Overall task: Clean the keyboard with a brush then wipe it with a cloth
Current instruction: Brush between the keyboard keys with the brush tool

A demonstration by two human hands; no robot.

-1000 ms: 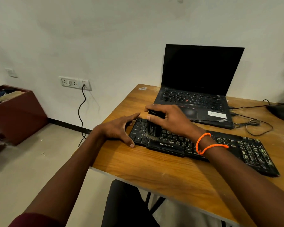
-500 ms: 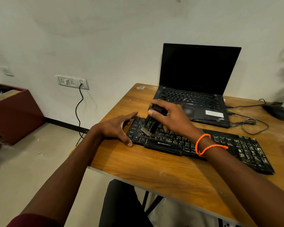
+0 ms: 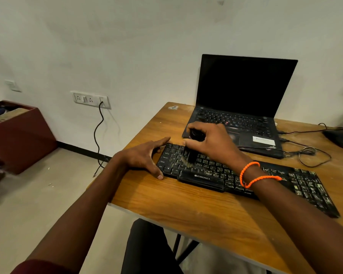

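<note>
Gripping a black brush (image 3: 190,153) over the left keys, the right hand (image 3: 212,143) curled round it while the left hand (image 3: 145,155) lay spread, bracing the keyboard's (image 3: 285,180) left end on the desk (image 3: 186,210).

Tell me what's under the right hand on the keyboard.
The right hand grips a black brush, bristles down on the keyboard at its left end. The keys beneath the bristles and wrist are covered.

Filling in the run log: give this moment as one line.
step: brushing | right hand: grips brush, bristles on keyboard left end | left hand: steadies keyboard's left edge | cloth: not seen
</note>
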